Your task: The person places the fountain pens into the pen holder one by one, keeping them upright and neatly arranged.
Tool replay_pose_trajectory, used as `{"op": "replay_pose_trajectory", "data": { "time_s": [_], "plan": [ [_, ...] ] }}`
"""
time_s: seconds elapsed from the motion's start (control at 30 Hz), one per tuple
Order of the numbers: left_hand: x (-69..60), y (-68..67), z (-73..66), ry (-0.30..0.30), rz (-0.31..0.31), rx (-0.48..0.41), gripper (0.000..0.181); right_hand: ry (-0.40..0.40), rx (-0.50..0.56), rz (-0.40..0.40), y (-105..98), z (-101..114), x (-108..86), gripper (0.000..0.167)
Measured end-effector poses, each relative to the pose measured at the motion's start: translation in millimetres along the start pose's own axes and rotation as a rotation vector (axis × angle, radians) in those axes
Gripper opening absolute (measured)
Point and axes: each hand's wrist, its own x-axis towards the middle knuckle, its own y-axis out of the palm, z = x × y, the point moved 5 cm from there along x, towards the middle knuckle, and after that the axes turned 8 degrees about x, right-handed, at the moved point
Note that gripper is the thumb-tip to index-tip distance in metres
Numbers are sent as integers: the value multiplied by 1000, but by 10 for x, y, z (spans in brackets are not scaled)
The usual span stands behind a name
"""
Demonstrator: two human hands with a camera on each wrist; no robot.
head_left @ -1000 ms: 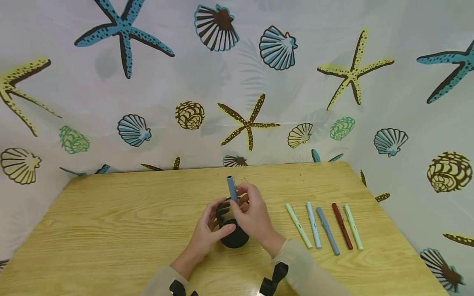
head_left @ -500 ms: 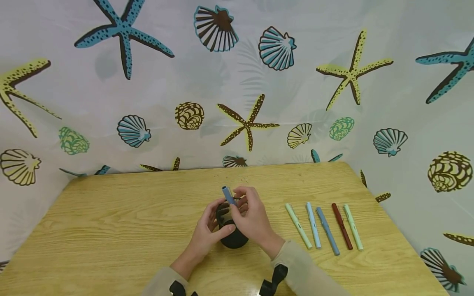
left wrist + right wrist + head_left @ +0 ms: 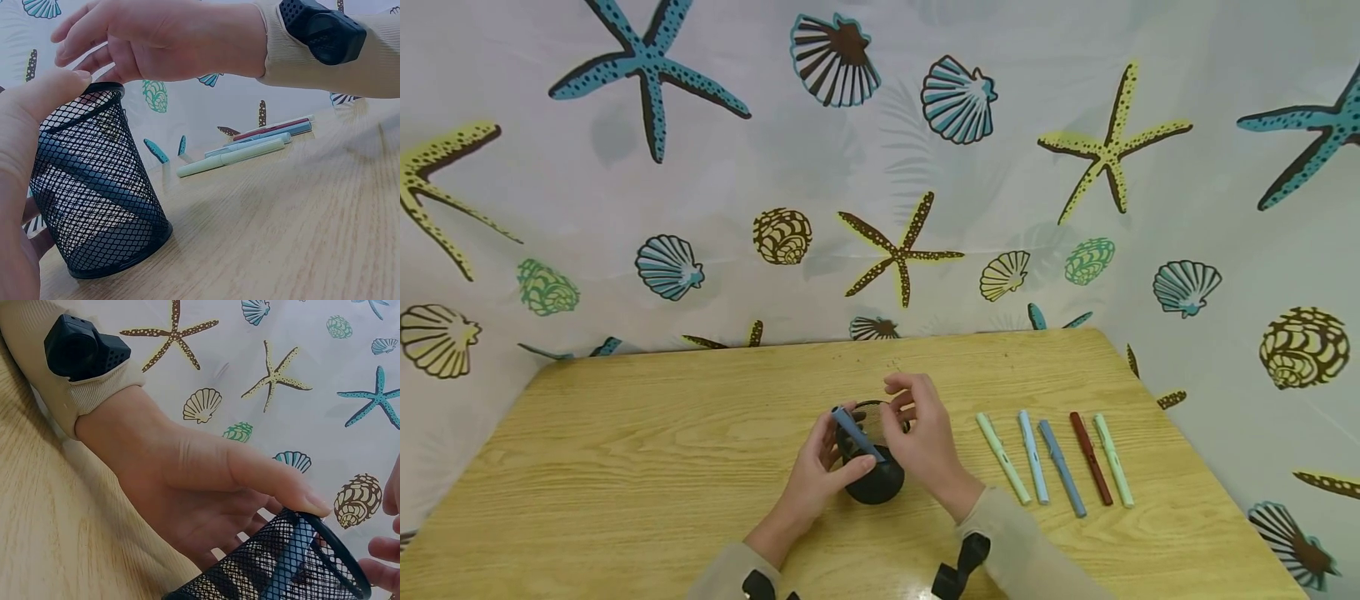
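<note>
My left hand (image 3: 816,468) grips a black mesh pen cup (image 3: 877,486) from its left side, thumb at the near rim. Inside the cup a blue pen (image 3: 853,431) leans toward the left, its upper end above the rim in the head view. My right hand (image 3: 922,437) hovers at the cup's right rim with bent, loose fingers and nothing between them. In the left wrist view the pen's dark slanted shape shows through the mesh cup (image 3: 103,187). The right wrist view shows my left hand (image 3: 187,481) around the cup, with right fingertips at the right edge.
On the right of the wooden table (image 3: 662,433) several pens lie side by side: light green (image 3: 1003,458), light blue (image 3: 1033,458), blue (image 3: 1063,468), dark red (image 3: 1092,458) and another light green (image 3: 1114,460). A shell-and-starfish patterned cloth (image 3: 715,183) hangs behind.
The blue pen has gone from my right fingers down into the cup and tipped leftward. My right hand has let go of it and moved slightly right. The left hand stays on the cup.
</note>
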Motion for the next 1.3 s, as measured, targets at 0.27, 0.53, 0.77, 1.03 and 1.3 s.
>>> {"op": "replay_pose_trajectory", "data": {
  "time_s": [0.27,0.53,0.77,1.03,1.3],
  "plan": [
    [7,7,12,10,8,5,66,-9,-31,-34,-87,-29,-8,31],
    [4,-5,-7,32,-3,0,67,-16,-39,-49,-154,-56,-13,31],
    [8,-6,4,34,-7,-5,66,7,-70,-79,-252,-78,-40,30],
    [9,2,12,42,-4,-2,66,45,-103,-79,-372,-467,-141,29],
    [-4,13,-11,53,4,-11,67,116,-136,-79,-489,-583,-199,29]
  ]
}}
